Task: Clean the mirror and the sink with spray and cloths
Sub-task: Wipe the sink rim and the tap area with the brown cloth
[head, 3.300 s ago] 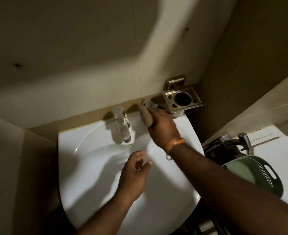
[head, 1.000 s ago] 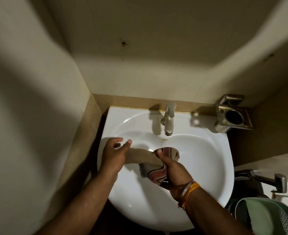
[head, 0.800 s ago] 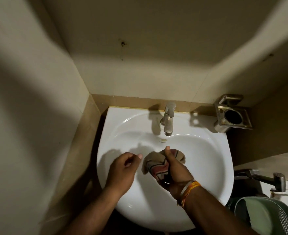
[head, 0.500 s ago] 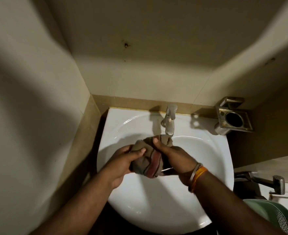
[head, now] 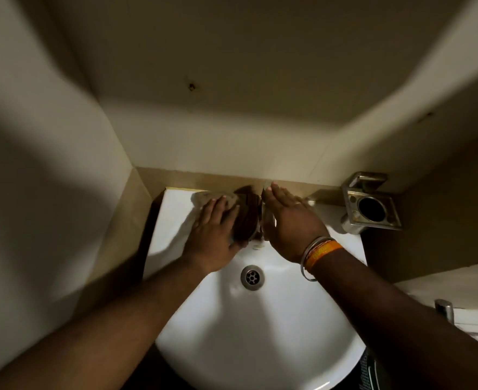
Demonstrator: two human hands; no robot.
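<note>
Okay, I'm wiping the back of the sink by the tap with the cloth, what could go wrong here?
1. The right hand lies over the tap; a nudge might open it and wet the cloth.
2. The left hand presses the cloth at the rear edge of the sink; it could slip behind.

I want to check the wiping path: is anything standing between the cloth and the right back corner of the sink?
Yes. The faucet stands right beside the cloth under the left hand, with the right hand over it. Further right, the metal holder occupies that corner.
</note>
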